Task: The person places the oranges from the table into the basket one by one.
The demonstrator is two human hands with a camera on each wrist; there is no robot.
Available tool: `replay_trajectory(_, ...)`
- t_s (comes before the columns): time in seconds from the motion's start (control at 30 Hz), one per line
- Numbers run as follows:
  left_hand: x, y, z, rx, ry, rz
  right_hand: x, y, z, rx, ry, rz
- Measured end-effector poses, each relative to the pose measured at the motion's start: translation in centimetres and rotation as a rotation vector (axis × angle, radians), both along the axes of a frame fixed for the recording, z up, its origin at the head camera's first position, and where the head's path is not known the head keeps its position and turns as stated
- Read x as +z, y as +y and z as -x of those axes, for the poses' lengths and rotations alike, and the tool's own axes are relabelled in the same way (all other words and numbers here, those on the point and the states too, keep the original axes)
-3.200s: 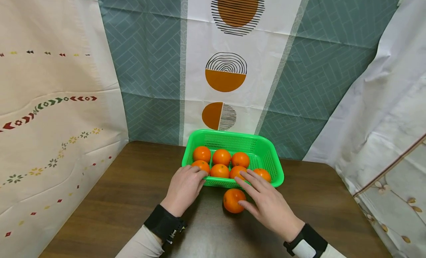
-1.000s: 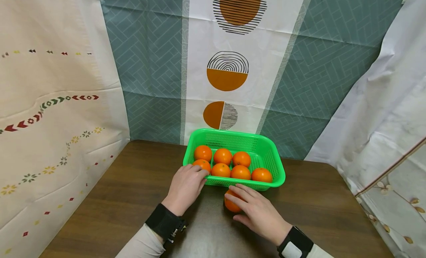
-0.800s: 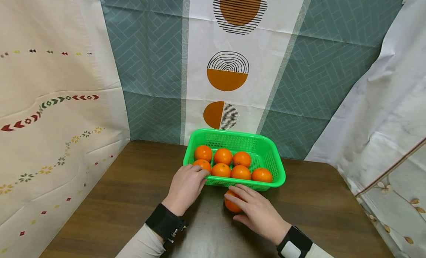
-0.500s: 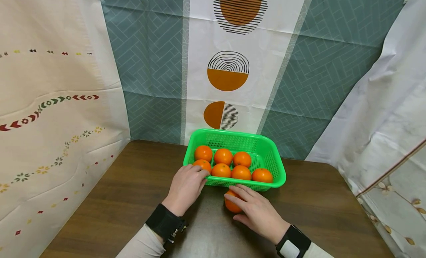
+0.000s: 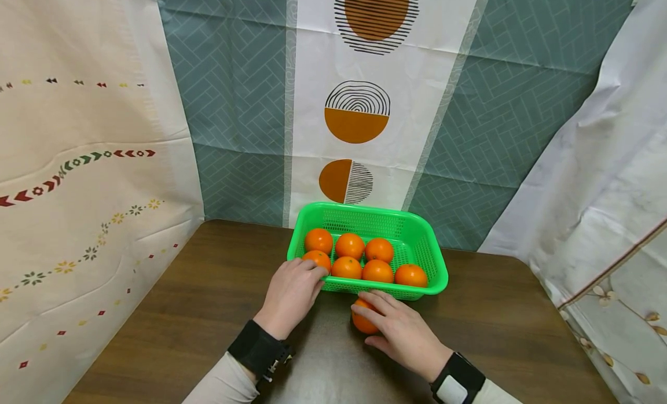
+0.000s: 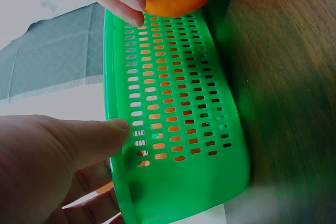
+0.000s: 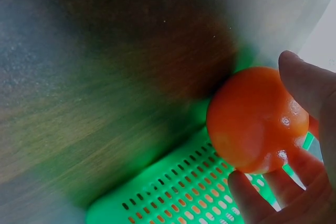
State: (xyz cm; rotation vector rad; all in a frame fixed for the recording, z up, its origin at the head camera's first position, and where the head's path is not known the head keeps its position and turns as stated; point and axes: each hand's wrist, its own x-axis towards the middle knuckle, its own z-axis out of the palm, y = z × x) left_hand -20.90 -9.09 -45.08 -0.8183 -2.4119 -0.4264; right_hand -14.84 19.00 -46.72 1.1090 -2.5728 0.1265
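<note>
A green plastic basket [image 5: 359, 214] with perforated walls stands on the table, several oranges [image 5: 347, 245] inside it. At its front left corner my left hand [image 5: 293, 288] grips the rim; in the left wrist view the thumb [image 6: 100, 135] lies on the outer face and other fingers pass behind the rim. Just in front of the basket, a loose orange [image 5: 363, 318] sits on the table. My right hand [image 5: 403, 329] holds it from the right, fingers bent over its top, hiding part of it. The right wrist view shows thumb and fingers around this orange [image 7: 257, 121].
The brown wooden table [image 5: 208, 311] carries the basket near its back edge. A patterned cloth [image 5: 239, 132] hangs behind, with a cream cloth [image 5: 94, 219] on the left and a white one [image 5: 599, 190] on the right.
Since the oldest frame, my right hand has come back from over the basket's front rim onto the loose orange. During the last second both hands have stayed nearly still.
</note>
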Motion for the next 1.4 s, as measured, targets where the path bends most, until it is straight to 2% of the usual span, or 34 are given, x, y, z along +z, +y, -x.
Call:
replay_trajectory(0.73,0.04,0.04,-0.11,0.003,0.009,0.007,-0.15,-0.28,0.14,-0.023,-0.017,0.009)
replay_trajectory(1.4,0.08,0.0,-0.09,0.006,-0.019,0.0,-0.2,-0.32,-0.05,-0.022,-0.013,0.025)
